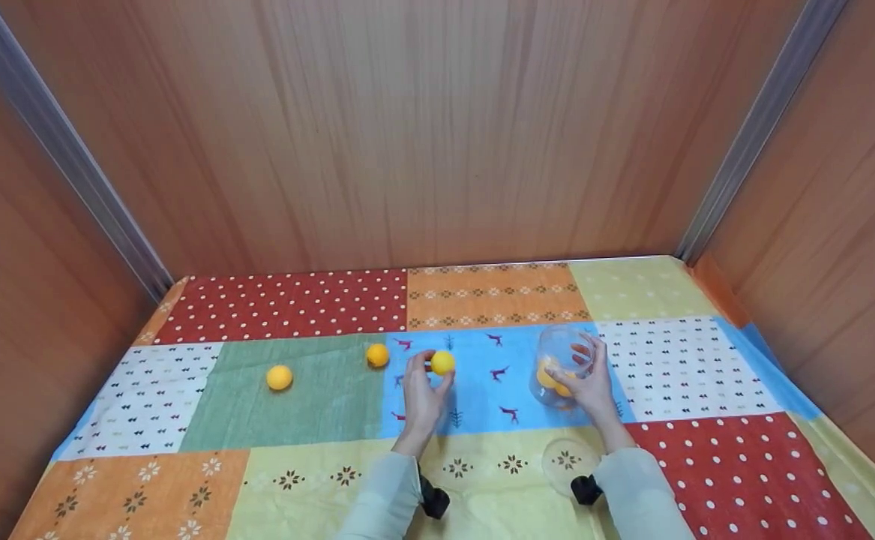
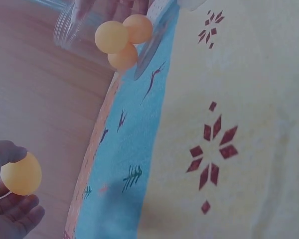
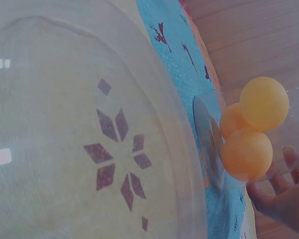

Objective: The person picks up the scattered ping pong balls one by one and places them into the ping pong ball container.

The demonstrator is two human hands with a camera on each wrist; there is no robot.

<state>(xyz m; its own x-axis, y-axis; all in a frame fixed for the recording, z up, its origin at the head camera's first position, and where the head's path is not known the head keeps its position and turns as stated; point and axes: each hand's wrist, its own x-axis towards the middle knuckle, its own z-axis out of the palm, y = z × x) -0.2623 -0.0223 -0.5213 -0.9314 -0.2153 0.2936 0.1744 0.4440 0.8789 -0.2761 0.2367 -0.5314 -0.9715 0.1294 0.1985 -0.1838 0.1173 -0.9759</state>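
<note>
Yellow ball (image 1: 443, 363), pinched in the left hand (image 1: 422, 397) grip, sits mid-frame, left of the upright jar (image 1: 555, 343) the right hand (image 1: 589, 384) holds.

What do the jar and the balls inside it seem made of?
The jar looks like clear, glossy plastic or glass, can't tell which: the balls show through it. They seem matte plastic, given smooth, even colour without sharp highlights.

Jar (image 1: 557, 343): three ping-pong balls (image 2: 118, 40) inside
Lid (image 1: 568, 461): on tablecloth (image 1: 317, 409), before jar
Two loose balls (image 1: 280, 378): on tablecloth, left of left hand (image 1: 424, 397)
</note>
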